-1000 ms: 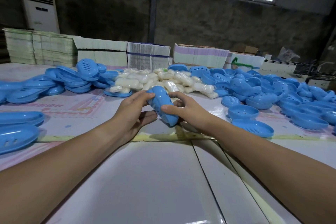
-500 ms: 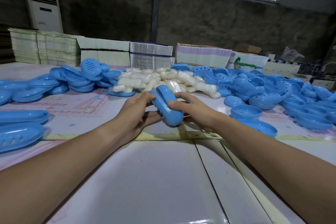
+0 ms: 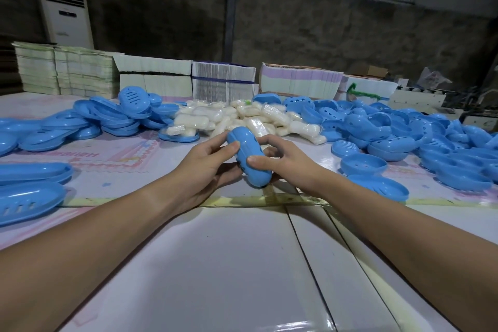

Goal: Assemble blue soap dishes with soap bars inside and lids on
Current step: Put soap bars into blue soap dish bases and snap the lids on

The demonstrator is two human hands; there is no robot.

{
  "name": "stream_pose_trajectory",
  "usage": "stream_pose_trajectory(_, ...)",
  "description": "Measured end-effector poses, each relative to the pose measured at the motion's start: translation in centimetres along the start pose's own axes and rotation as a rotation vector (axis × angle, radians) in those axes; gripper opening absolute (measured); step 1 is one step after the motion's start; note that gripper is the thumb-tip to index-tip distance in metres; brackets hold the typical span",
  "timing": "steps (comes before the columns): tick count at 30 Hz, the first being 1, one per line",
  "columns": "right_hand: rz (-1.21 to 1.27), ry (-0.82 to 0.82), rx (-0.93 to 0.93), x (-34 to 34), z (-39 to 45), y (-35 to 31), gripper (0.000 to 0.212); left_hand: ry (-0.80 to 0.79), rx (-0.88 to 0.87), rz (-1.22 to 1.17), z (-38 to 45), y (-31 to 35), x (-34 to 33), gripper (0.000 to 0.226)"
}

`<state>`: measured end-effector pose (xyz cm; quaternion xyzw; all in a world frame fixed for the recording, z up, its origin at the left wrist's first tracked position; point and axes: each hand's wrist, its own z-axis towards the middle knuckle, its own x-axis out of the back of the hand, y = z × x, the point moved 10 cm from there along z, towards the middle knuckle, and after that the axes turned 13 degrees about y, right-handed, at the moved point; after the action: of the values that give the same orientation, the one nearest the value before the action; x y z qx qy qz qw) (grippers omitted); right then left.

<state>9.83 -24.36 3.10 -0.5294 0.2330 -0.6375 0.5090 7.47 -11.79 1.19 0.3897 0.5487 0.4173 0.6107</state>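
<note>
A closed blue soap dish (image 3: pixel 249 158) is held between both hands just above the table's middle, tilted with one end toward me. My left hand (image 3: pixel 207 167) grips its left side with thumb on top. My right hand (image 3: pixel 283 162) grips its right side, thumb pressing the top. Whether soap is inside cannot be seen. Behind it lies a pile of wrapped white soap bars (image 3: pixel 242 121). Blue lids (image 3: pixel 107 121) are heaped at the left, blue dish bases (image 3: pixel 404 137) at the right.
Two blue dish parts (image 3: pixel 29 199) lie at the left edge, and single bases (image 3: pixel 377 188) sit right of my hands. Stacks of flat cartons (image 3: pixel 223 83) line the table's far edge. A white air conditioner (image 3: pixel 64 11) stands at the back left.
The dish has turned slightly in my hands, and both thumbs now sit on its top. The hands stay in the same place above the table.
</note>
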Motion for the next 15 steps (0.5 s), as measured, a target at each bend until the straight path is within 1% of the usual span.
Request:
stream_pose_trajectory(3,0.010,-0.014,0.009,0.2,-0.1,0.1,0.038,-0.019,-0.013,0.023,-0.2,0.1,-0.5,0.026)
stream_pose_trajectory(8,0.047,-0.052,0.008,-0.1,-0.2,0.1,0.039,-0.021,-0.041,0.045,-0.5,0.2,-0.9,0.024)
stream_pose_trajectory(12,-0.011,0.002,0.058,0.4,-0.2,-0.5,0.039,-0.062,-0.044,0.025,-0.8,0.3,-1.2,0.026)
stream_pose_trajectory(15,-0.055,-0.027,0.070,0.3,-0.4,-0.6,0.047,-0.092,-0.042,0.007,-0.9,0.2,-1.6,0.027)
